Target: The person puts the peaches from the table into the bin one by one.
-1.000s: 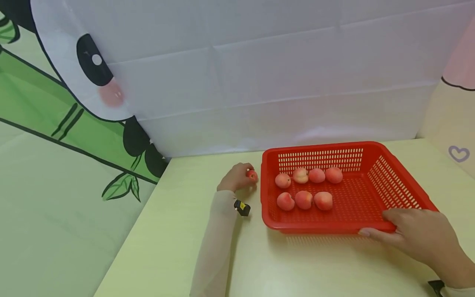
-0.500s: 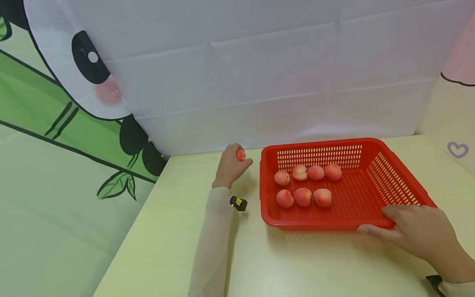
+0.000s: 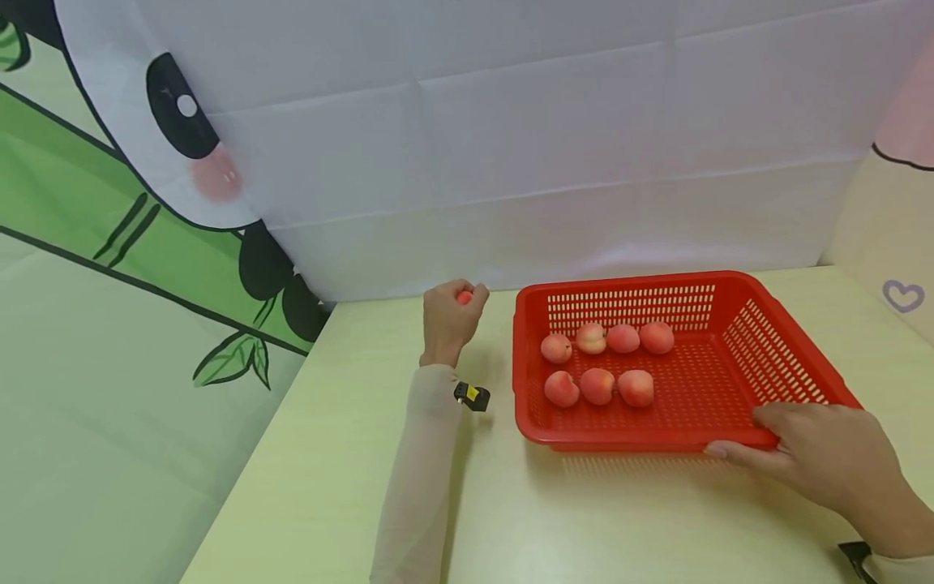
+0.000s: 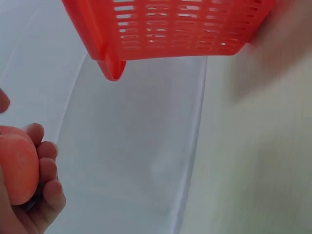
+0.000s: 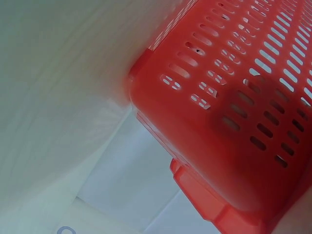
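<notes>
My left hand (image 3: 445,323) holds a peach (image 4: 18,168) above the table, left of the red plastic basket (image 3: 642,444). In the left wrist view the fingers (image 4: 48,170) curl round this peach; from the head only a small part of it shows. My right hand (image 3: 839,464) grips the basket's rim at the near right corner, thumb on the near side. Inside the basket lie two rows of peaches, a back row (image 3: 623,338) and a front row (image 3: 597,387), all toward the left. The right wrist view shows the basket's slotted side (image 5: 204,117), with the hand mostly cut off.
A pale yellow table (image 3: 336,454) carries the basket. Behind it hangs a whitish cloth backdrop (image 3: 511,162) with a cartoon print, meeting the table's back edge. A small black camera (image 3: 472,397) sits on my left wrist.
My left hand has picked up the peach beside the basket and moved it left and up. It has since turned, hiding most of the peach. My right hand stays on the rim.
</notes>
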Motion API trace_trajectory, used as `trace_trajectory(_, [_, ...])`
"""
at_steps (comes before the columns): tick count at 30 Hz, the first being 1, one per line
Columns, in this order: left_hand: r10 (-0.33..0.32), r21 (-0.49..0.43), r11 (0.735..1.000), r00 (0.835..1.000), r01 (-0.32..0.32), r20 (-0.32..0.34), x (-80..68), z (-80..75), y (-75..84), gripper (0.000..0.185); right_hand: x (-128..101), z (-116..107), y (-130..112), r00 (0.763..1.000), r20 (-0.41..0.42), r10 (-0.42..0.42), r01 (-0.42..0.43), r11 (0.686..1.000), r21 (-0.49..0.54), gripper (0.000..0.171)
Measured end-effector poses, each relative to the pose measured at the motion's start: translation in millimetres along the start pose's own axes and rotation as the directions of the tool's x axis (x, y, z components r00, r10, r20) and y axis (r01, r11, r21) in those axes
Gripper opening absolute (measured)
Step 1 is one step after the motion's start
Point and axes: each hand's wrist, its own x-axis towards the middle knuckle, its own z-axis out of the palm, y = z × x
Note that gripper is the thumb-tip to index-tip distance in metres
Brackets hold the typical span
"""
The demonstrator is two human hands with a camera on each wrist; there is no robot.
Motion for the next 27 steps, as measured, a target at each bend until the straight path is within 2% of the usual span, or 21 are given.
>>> trace_trajectory(6, [0.038,0.024,0.999,0.998,-0.037,-0.043,2.1,-6.9,11.6,0.035,-1,0,0,1.000,-0.026,-0.008,0.008,1.000,0.001,0.065])
trace_trajectory(9, [0.069,0.031,0.997,0.996,-0.067,-0.056,3.2,-11.3,17.1,0.035,-1,0,-1,1.000,-0.013,-0.007,0.007,1.000,-0.001,0.065])
trace_trajectory(14, [0.158,0.038,0.987,0.984,-0.155,-0.081,4.5,-21.6,32.1,0.031,1,-2,-1,1.000,0.001,-0.004,0.004,1.000,-0.011,0.063])
trace_trajectory(19, [0.299,-0.009,0.954,0.953,-0.300,-0.058,2.3,-37.1,58.6,0.022,3,-4,-1,1.000,0.022,0.008,-0.008,1.000,-0.010,0.062])
trace_trajectory(23, [0.390,-0.057,0.919,0.921,-0.389,0.007,-2.3,-49.2,83.8,0.052,2,-4,-2,0.997,0.066,0.038,-0.037,0.999,-0.009,0.061])
trace_trajectory(27, [0.446,-0.086,0.893,0.893,-0.441,0.056,-8.9,-57.6,105.3,0.076,-1,-1,-3,1.000,0.006,0.012,-0.012,1.000,0.002,0.063])
